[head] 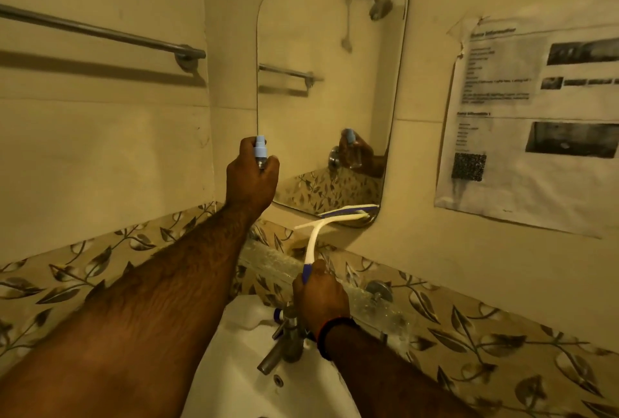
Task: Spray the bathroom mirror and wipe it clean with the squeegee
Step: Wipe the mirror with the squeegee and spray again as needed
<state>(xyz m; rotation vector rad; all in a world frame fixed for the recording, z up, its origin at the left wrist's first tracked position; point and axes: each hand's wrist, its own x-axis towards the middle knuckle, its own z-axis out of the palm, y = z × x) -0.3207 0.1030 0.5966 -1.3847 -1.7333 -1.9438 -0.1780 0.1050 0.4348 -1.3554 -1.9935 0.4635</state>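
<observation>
A rounded rectangular mirror (331,82) hangs on the beige tiled wall. My left hand (251,176) grips a small spray bottle (260,151) with a light blue nozzle, held up by the mirror's lower left edge; its reflection shows in the glass. Lower down, my right hand (320,295) holds the blue handle of a white squeegee (321,233). The squeegee's blade lies against the wall at the mirror's bottom edge.
A white sink (234,367) with a metal tap (284,344) sits below my hands. A glass shelf (278,260) runs under the mirror. A towel bar (100,32) is on the left wall, and a paper notice (536,123) hangs to the right.
</observation>
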